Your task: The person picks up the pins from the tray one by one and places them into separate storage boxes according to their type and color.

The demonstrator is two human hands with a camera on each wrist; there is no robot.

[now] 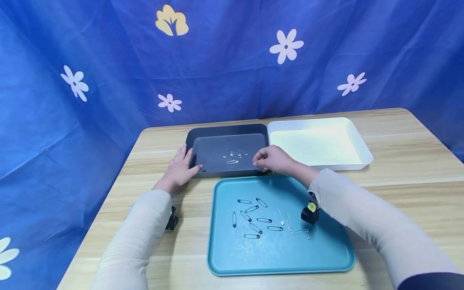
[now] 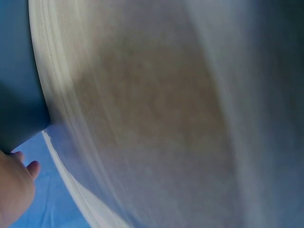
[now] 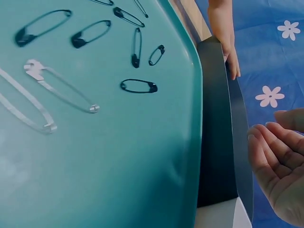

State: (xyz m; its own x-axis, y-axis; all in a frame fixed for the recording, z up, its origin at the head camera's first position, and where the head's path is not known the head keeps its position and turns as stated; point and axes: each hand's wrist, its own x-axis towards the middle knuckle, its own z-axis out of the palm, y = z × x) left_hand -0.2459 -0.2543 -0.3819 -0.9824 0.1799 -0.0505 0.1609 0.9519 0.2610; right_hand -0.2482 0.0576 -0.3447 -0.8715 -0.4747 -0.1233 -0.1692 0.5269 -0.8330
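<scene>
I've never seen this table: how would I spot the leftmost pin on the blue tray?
On the wooden table, find the blue tray, the tray nearest the person. In the head view, look at the left side of its scattered pins. The black safety pin there lies nearly straight up and down, while the other black pins slant or lie crosswise.

Cloth-screened tabletop work spot, home or workshop unclear, blue cloth (image 1: 224,88) hung from eight round to three o'clock, printed flowers (image 1: 292,44), wood-grain table (image 1: 402,157), dark tray (image 1: 214,147) central, white tray (image 1: 319,139) at three, teal tray (image 1: 286,257) at five
</scene>
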